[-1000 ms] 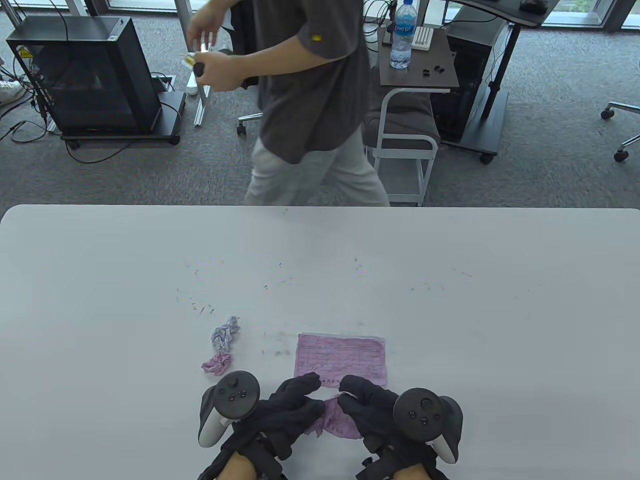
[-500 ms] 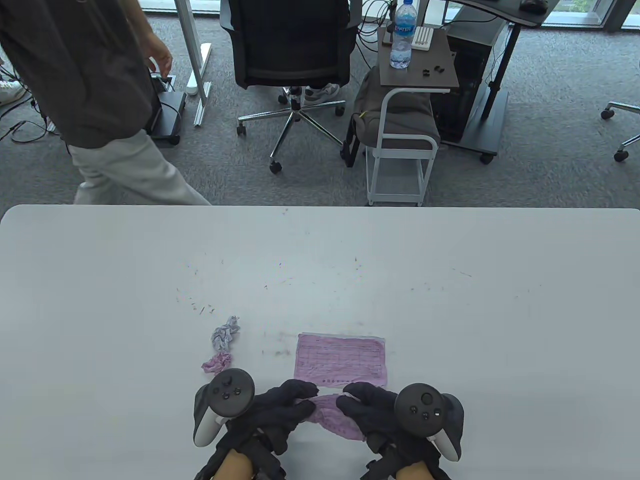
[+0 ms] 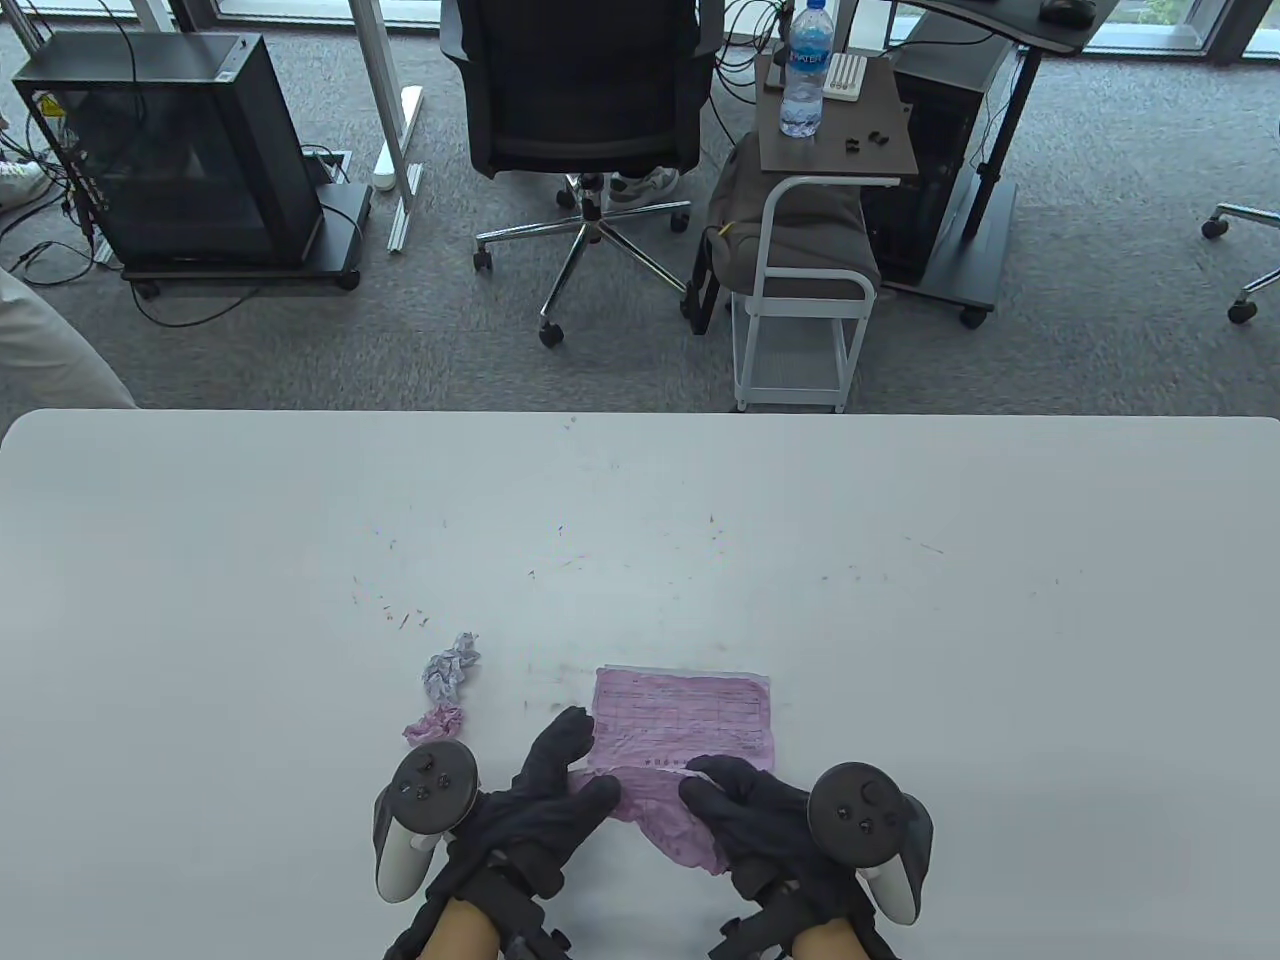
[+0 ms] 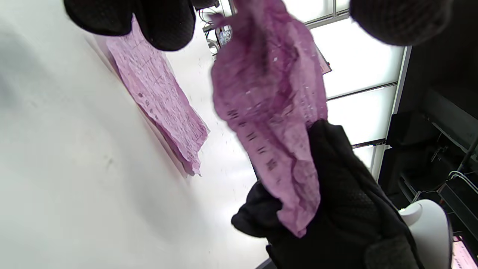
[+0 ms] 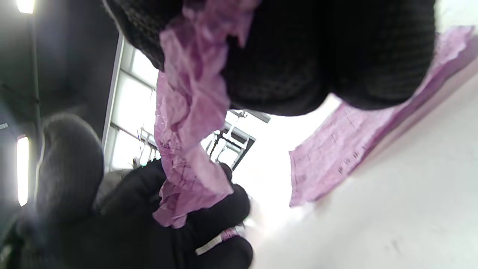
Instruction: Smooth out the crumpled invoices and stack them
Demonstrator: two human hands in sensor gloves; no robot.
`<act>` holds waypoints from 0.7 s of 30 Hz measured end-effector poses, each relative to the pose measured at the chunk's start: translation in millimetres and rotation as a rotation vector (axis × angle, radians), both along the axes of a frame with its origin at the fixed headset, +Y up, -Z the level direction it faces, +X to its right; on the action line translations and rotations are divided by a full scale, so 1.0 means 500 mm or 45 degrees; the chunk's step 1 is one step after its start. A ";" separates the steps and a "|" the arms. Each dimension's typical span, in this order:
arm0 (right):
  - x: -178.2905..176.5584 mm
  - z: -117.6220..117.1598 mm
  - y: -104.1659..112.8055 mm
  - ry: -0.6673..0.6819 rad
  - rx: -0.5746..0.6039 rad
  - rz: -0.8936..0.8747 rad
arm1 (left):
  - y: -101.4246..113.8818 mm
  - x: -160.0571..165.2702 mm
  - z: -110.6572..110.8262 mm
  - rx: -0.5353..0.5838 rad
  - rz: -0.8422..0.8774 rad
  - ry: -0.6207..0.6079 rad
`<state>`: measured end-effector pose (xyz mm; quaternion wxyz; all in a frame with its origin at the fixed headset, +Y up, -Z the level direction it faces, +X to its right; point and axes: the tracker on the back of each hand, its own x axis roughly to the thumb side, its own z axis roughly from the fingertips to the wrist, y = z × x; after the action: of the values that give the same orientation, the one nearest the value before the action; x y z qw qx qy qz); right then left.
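A half-opened, crumpled pink invoice (image 3: 665, 815) hangs just above the table (image 3: 900, 650) between both gloved hands. My left hand (image 3: 560, 790) pinches its left edge, with one finger stretched toward the flat sheet. My right hand (image 3: 735, 800) grips its right edge. In the left wrist view the wrinkled invoice (image 4: 269, 112) droops from my left fingers (image 4: 164, 22) down to the right hand (image 4: 336, 209). The right wrist view shows the same invoice (image 5: 190, 112) between my right fingers (image 5: 317, 56) and the left hand (image 5: 149, 224). A flattened pink invoice (image 3: 685, 712) lies just beyond the hands.
Two crumpled balls lie left of the flat sheet: a white-blue one (image 3: 450, 670) and a pink one (image 3: 432, 724) right by the left hand's tracker. An office chair (image 3: 585, 110) and a small cart with a water bottle (image 3: 805, 70) stand on the floor past the table's far edge.
The hands have pulled the crumpled pink invoice wider and moved it forward to the flat sheet's near edge. The left fingers have straightened. The person behind the table has walked off to the left.
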<state>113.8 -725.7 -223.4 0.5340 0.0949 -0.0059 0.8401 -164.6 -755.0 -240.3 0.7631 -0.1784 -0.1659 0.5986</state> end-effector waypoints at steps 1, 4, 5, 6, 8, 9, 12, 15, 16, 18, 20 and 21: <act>0.005 0.001 0.002 -0.026 0.011 -0.046 | -0.003 -0.001 -0.002 -0.009 0.042 -0.018; 0.012 0.003 0.003 -0.062 0.017 -0.189 | -0.006 0.005 -0.003 -0.031 0.119 -0.073; 0.013 0.003 0.003 -0.054 0.010 -0.239 | -0.005 0.007 -0.003 -0.025 0.129 -0.081; 0.012 0.002 0.000 -0.028 -0.014 -0.316 | -0.004 0.011 -0.002 -0.015 0.142 -0.088; 0.010 0.001 -0.003 0.009 -0.044 -0.360 | 0.000 0.016 -0.001 -0.005 0.183 -0.092; 0.008 0.000 -0.006 0.032 -0.055 -0.378 | 0.002 0.017 -0.001 -0.004 0.212 -0.083; 0.000 -0.001 -0.009 0.082 -0.081 -0.428 | 0.003 0.015 -0.001 -0.020 0.287 -0.023; -0.007 -0.002 -0.010 0.117 -0.082 -0.391 | 0.002 0.009 -0.002 -0.039 0.369 0.021; -0.010 -0.001 -0.010 0.123 -0.085 -0.372 | 0.004 0.006 -0.003 -0.035 0.382 0.041; -0.014 -0.002 -0.012 0.137 -0.105 -0.347 | 0.009 0.002 -0.003 -0.005 0.389 0.080; -0.017 -0.002 -0.013 0.148 -0.123 -0.308 | 0.017 -0.001 -0.003 0.044 0.375 0.114; -0.017 -0.003 -0.014 0.153 -0.123 -0.258 | 0.025 -0.001 0.000 0.084 0.329 0.130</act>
<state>105.5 -732.7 -224.8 0.6194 0.1183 0.0571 0.7740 -165.3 -742.5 -240.5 0.6926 -0.0997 -0.1681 0.6944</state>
